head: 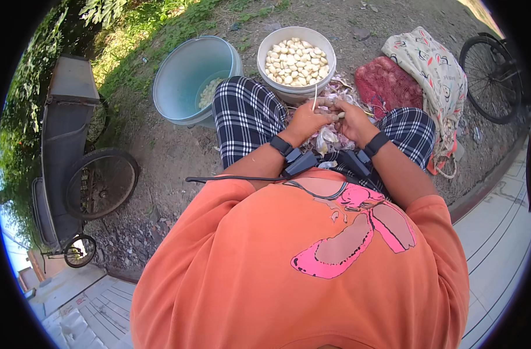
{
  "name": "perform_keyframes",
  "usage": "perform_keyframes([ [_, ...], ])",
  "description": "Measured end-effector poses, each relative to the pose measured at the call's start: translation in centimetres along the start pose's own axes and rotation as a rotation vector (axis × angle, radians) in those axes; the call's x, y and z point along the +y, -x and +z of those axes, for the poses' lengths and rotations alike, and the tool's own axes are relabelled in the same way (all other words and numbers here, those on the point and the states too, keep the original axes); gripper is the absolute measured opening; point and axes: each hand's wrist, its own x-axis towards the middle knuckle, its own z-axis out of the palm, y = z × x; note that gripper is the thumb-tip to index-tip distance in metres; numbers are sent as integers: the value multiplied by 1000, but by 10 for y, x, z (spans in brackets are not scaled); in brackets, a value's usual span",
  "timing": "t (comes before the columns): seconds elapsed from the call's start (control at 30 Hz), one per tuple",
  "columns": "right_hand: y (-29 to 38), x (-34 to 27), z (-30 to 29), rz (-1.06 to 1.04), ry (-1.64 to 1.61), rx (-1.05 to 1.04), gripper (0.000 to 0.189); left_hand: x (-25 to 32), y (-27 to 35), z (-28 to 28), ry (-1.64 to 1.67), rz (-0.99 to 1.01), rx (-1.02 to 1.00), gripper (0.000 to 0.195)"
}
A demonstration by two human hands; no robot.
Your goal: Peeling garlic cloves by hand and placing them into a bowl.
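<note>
My left hand (308, 121) and my right hand (355, 121) meet between my knees, over a heap of papery garlic skins (328, 138). A small pale piece, which looks like a garlic clove (341, 115), is pinched at the fingertips where the hands meet. From the fingers of my left hand a thin whitish strip (315, 97) sticks up; its kind is unclear. Just beyond the hands stands a white bucket (295, 88) filled with peeled garlic cloves (297, 62). The fingers overlap and partly hide what they hold.
A pale blue bucket (178, 78) with some cloves low inside stands at the left. Right of the skins lie a red mesh sack (385, 83) and a printed cloth bag (440, 65). A cargo tricycle (67, 135) stands far left, a bicycle wheel (490, 78) far right.
</note>
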Motion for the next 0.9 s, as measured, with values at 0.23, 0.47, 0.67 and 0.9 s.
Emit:
perform_keyframes([
  [0.23, -18, -85, 82, -157, 81, -207, 22, -69, -34, -28, -20, -11, 344, 29],
  [0.47, -2, -86, 197, -498, 605, -220, 40, -67, -37, -28, 131, 167, 152, 40],
  [0.67, 7, -64, 80, -629, 888, 136, 27, -17, -12, -10, 16, 53, 311, 26],
  [0.9, 40, -25, 27, -606, 1097, 152, 35, -21, -9, -12, -309, 233, 120, 37],
])
